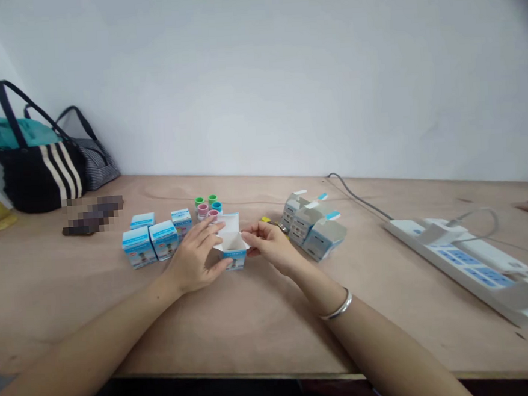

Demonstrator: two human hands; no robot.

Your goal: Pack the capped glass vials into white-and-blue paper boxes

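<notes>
From where I stand, I see a small blue and white box (234,261) right between the person's two hands on the wooden table (263,318). It stands up, with its top open like a little mouth. One flap (228,222) sticks up at the far side. I can't tell which way the box is longest.

The left hand (195,254) is at the left side of the box. Its thumb touches the near side, and its other fingers spread over by the left flap. I can't tell if it squeezes or just rests there. The right hand (273,245) is at the right side. Its thumb and a finger look pinched together on the right flap. So both hands touch the box, and neither one is nearer.

Five little bottles stand just past the box, to the far left of it: two with green tops (200,200), two with pink tops (203,209) and one with a blue top (217,206). The nearest pink one is right by the left fingers, so the left hand is closer to them than the right hand is.

Off to the left are four boxes (138,248) that look shut. On the right, past the right hand, three more boxes (325,239) sit close together with their flaps up.
</notes>
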